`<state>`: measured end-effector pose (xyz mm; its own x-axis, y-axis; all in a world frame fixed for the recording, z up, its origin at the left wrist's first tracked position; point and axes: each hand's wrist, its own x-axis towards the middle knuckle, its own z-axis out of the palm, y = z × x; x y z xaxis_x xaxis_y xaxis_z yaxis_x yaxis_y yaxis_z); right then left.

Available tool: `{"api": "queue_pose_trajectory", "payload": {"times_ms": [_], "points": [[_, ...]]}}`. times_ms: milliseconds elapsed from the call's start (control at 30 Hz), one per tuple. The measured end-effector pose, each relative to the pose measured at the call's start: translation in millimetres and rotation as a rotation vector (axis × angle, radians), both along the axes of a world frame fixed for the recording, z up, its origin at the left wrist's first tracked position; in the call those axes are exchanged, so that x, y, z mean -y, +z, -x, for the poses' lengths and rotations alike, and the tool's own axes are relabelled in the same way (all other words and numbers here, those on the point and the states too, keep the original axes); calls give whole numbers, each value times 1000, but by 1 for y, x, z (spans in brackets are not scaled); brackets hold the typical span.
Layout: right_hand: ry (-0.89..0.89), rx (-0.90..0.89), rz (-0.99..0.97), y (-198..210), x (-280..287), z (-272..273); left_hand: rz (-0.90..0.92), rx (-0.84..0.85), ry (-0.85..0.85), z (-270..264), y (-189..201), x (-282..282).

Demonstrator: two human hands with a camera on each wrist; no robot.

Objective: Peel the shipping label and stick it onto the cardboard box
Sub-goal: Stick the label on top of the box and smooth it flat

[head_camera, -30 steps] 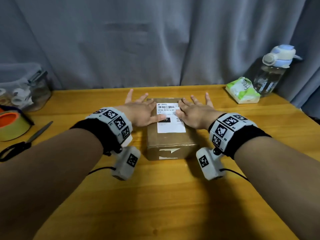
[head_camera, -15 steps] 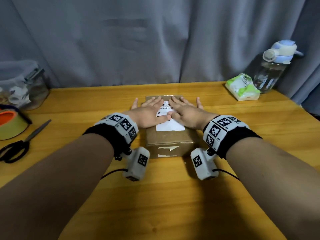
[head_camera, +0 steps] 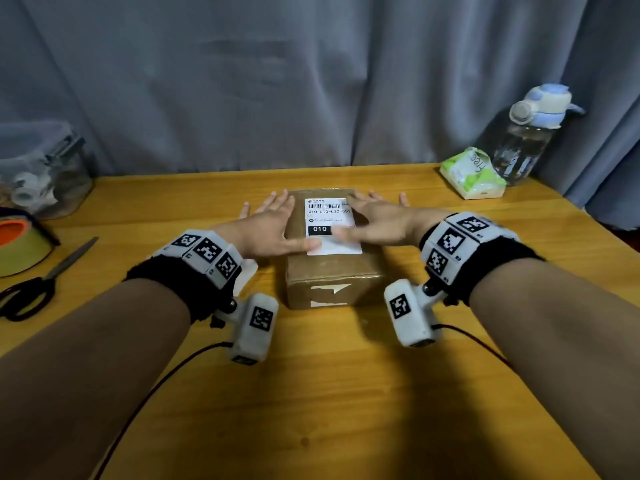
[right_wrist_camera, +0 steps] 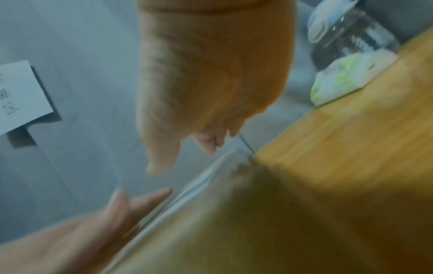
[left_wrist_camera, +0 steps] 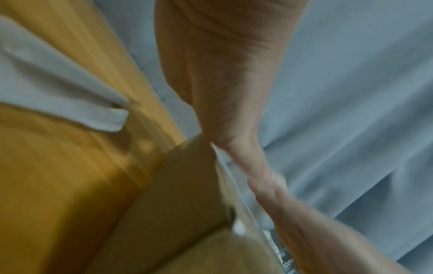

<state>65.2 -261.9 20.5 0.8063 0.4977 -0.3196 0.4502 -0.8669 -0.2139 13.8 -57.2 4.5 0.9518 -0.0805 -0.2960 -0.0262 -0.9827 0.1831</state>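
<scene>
A brown cardboard box [head_camera: 329,278] sits mid-table with a white shipping label [head_camera: 329,216] lying flat on its top, barcode at the far end. My left hand [head_camera: 273,223] lies flat and open over the box's left edge, its thumb on the label's near left corner. My right hand [head_camera: 377,220] lies flat and open over the right edge, its thumb across the label near the black "010" block. In the left wrist view the box [left_wrist_camera: 187,194] shows below my left hand [left_wrist_camera: 225,92]. The right wrist view is blurred; my right hand [right_wrist_camera: 206,83] hovers over the box [right_wrist_camera: 257,222].
A white backing sheet [left_wrist_camera: 46,83] lies on the wooden table [head_camera: 311,393] left of the box. Scissors [head_camera: 41,285] and a tape roll [head_camera: 20,247] lie at the left, with a clear container [head_camera: 41,174] behind. A tissue pack [head_camera: 472,173] and water bottle [head_camera: 530,133] stand at the back right.
Both hands were together over the label's middle half a second ago; they have now slid apart toward the box's sides, uncovering the barcode.
</scene>
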Motion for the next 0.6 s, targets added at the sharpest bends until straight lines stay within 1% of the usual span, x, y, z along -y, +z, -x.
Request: {"api": "queue_pose_trajectory", "payload": {"times_ms": [67, 100, 167, 233, 300, 367, 400, 500, 600], "points": [[-21, 103, -151, -6, -17, 6, 137, 86, 34, 2, -8, 4], [-7, 135, -153, -11, -27, 9, 177, 110, 43, 3, -12, 6], [17, 154, -67, -21, -43, 14, 265, 159, 65, 3, -22, 7], [18, 174, 15, -28, -53, 17, 406, 238, 98, 2, -29, 7], [91, 199, 67, -29, -55, 21, 499, 296, 136, 1, -33, 9], [185, 180, 88, -29, -53, 25, 535, 307, 162, 0, -35, 11], [204, 147, 87, -27, -52, 26, 548, 304, 170, -1, -36, 11], [180, 66, 73, -22, -51, 16, 555, 280, 166, -2, -37, 8], [111, 90, 87, -22, -57, 0, 525, 272, 152, -1, -36, 6]]}}
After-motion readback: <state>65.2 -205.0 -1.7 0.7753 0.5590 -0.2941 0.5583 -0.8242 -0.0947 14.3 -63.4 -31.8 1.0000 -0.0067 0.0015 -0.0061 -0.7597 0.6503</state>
